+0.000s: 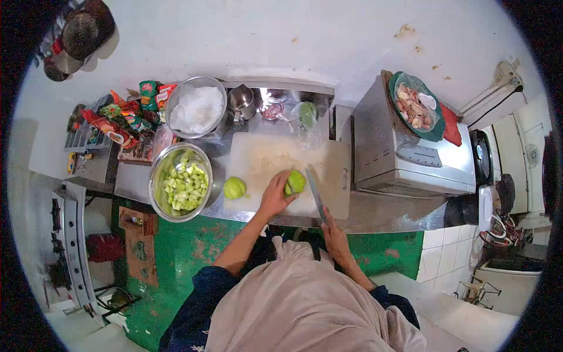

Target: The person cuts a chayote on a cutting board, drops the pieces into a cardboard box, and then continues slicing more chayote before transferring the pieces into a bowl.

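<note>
My left hand (278,193) is closed around a light-green rounded vegetable (295,182), which looks like a chayote, on the white cutting board (255,154). In my right hand (336,237) is the handle of a long kitchen knife (315,189). Its blade points away from me, just right of the vegetable and apart from it. A second green vegetable (234,188) lies on the board's left side. Farther left stands a steel bowl (153,190) holding light-green diced pieces (186,186).
Behind the bowl is another metal bowl (170,110) with a white lining, beside a steel pitcher (241,101). A clear plastic bag (309,134) overlaps the board's back edge. A steel appliance (381,146) rises at right, bearing a green plate (394,88). Colourful packets (120,126) crowd the left.
</note>
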Tool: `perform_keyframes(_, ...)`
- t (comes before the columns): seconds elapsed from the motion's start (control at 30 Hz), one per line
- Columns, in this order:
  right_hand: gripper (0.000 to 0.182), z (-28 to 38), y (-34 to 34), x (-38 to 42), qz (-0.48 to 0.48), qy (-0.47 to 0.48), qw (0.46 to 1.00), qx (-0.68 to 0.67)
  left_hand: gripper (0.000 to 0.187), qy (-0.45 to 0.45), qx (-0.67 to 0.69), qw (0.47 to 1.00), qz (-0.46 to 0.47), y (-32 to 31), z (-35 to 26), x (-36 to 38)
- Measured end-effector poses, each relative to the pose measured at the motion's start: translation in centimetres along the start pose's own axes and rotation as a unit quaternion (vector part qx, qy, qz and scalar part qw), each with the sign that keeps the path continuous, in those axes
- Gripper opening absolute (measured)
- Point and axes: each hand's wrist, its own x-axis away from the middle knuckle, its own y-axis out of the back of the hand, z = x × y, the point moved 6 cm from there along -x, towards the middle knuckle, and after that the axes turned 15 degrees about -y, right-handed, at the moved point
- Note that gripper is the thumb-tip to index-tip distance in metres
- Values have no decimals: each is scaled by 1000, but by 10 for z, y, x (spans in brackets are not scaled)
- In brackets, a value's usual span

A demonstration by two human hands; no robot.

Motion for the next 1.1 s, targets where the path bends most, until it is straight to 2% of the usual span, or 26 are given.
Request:
perform_keyframes(0.1,57,0,-6,-3,-72,100,989,81,77,12,1,1000,14,-9,4,-5)
perform_keyframes(0.2,58,12,0,2,-111,66,974,186,76,33,-6,999,7,-16,7,-5)
perform_keyframes(0.3,56,8,1,-2,-157,63,962,215,72,41,-14,999,-15,-22,10,-1)
perform_keyframes(0.53,57,-4,12,-9,-186,45,957,218,69,44,18,996,-81,-24,-1,-10)
perform_keyframes(0.73,58,-15,23,0,-235,41,949,207,70,58,71,994,-61,-55,4,-37)
perform_keyframes(0.83,59,-18,26,4,-267,47,940,205,70,30,91,994,-50,-65,-6,-51)
perform_keyframes(0.93,56,-20,29,6,-280,33,934,220,69,41,208,976,-56,-64,-13,-54)
perform_keyframes(1.03,52,-18,34,8,-281,28,934,218,61,-6,64,996,-68,-48,-29,-45)
perform_keyframes(1.1,48,-17,36,9,-277,31,939,201,54,-76,-10,997,-26,-47,-47,-40)
